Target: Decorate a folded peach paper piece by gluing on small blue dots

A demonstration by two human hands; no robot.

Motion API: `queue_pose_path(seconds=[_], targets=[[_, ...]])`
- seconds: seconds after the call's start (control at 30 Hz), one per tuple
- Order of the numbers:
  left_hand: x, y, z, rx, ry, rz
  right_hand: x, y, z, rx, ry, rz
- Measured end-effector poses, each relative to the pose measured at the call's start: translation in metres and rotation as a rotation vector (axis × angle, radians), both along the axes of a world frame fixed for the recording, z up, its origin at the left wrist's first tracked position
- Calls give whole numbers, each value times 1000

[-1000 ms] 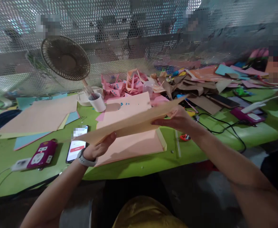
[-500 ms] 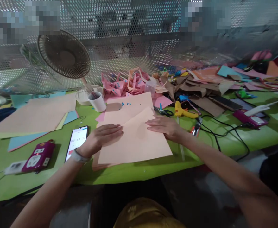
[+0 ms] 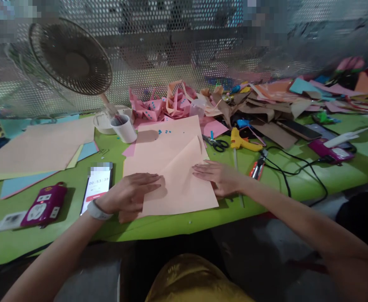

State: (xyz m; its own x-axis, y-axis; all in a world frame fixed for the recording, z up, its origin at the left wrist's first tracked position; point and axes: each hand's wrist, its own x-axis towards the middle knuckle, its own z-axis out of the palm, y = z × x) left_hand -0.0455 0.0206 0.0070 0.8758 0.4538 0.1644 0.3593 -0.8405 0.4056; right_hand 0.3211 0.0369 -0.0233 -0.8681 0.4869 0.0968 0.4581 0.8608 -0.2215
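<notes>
A sheet of peach paper [image 3: 179, 191] with a folded-over or raised slanting edge lies over a larger peach sheet [image 3: 149, 153]. My left hand [image 3: 136, 191] grips its left side, fingers straight on top and the thumb low at the edge, partly hidden. At the opposite side my right hand [image 3: 218, 176] has its fingers on top, with the rest of the hand wrapped by the edge. More peach paper shows under the left wrist. Small blue dots [image 3: 163, 132] are scattered on the larger sheet's far part.
Scissors [image 3: 217, 144], a yellow glue gun [image 3: 243, 141] and a utility knife [image 3: 258, 166] lie to the right. Left are a phone [image 3: 97, 186], a purple power strip [image 3: 44, 205], a white cup [image 3: 124, 129] and a fan [image 3: 73, 61]. Paper scraps [image 3: 259, 105] pile up behind.
The upper sheet's near edge looks narrower, its left edge now further right and its right edge further left. Both hands stay at its sides. The view has shifted slightly.
</notes>
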Motion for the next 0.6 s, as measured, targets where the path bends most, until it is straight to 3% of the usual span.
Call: queue_pose_path(seconds=[0.23, 0.4, 0.5, 0.6], targets=[[-5, -11, -7, -101, -164, 83, 4, -6, 1, -25, -38, -8], [3, -11, -7, -150, -138, 292, 2, -10, -2, -133, 228, -52], [12, -8, -5, -151, -124, 469, -8, -16, 2, -309, 415, -281], [18, -4, -6, -154, -131, 606, -20, -19, 7, -402, 439, -576]])
